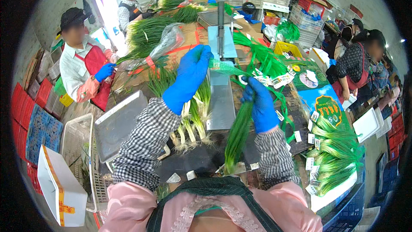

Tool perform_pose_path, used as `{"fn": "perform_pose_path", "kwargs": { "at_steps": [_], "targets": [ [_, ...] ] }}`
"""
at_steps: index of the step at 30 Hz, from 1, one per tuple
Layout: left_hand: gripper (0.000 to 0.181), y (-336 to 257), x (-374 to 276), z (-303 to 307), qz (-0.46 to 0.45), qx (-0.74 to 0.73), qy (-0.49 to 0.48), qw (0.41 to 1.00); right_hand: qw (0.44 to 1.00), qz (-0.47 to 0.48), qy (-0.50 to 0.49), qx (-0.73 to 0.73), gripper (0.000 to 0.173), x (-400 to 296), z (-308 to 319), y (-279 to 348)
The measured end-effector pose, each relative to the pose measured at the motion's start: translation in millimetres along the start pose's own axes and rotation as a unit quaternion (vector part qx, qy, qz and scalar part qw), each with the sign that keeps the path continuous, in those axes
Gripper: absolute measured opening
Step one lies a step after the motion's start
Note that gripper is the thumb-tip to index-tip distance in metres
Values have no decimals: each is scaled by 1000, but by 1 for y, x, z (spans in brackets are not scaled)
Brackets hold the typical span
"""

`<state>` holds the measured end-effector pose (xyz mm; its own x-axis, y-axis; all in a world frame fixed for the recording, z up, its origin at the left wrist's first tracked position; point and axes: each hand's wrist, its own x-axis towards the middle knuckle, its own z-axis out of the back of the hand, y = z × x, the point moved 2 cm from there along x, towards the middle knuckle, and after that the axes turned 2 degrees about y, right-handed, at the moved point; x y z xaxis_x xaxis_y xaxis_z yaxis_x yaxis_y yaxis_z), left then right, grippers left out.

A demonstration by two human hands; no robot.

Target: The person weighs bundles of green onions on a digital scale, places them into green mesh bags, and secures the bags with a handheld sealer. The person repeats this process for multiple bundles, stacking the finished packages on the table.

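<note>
My left hand [194, 74], in a blue glove, pinches one end of a green mesh net strip [225, 67] above the metal stand. In my gloved right hand [259, 103] is a bunch of green onions [238, 138], its lower end hanging towards me over the table edge. The strip runs across towards my right hand; whether those fingers hold it too is unclear. Loose green onions with white bulbs and roots [193, 125] lie beneath my left forearm. Beyond my right hand are a heap of green net sleeves [264, 58] and white tags [283, 80].
A metal post [220, 16] rises mid-table. At left lie a metal tray [120, 125] and a white plastic basket [75, 135]. Tagged onion bundles [334, 154] are stacked at right. A co-worker in a red apron [93, 61] stands at left beside piled onions [148, 35]; other people work around.
</note>
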<state>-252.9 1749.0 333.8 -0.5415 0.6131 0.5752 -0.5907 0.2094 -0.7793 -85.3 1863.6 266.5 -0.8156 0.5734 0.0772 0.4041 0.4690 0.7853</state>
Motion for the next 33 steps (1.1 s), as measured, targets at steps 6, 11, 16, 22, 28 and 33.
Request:
{"fn": "perform_pose_path", "kwargs": {
  "at_steps": [6,11,16,22,28,33],
  "targets": [
    [30,43,36,-32,11,277,-38,960,995,22,-55,-83,27,96,67,-68],
    [37,89,21,-36,111,-14,-116,987,880,132,47,-453,39,93,31,-152],
    [46,83,13,-39,214,-150,15,965,889,-21,193,-415,31,96,-6,-121],
    [47,97,22,-17,239,102,59,964,820,248,23,-515,24,71,-37,56],
    [43,82,26,-28,226,75,48,970,707,335,5,-623,53,183,-59,158],
    [43,97,23,-21,261,100,29,960,746,308,-17,-591,36,114,-59,118]
  ]
}}
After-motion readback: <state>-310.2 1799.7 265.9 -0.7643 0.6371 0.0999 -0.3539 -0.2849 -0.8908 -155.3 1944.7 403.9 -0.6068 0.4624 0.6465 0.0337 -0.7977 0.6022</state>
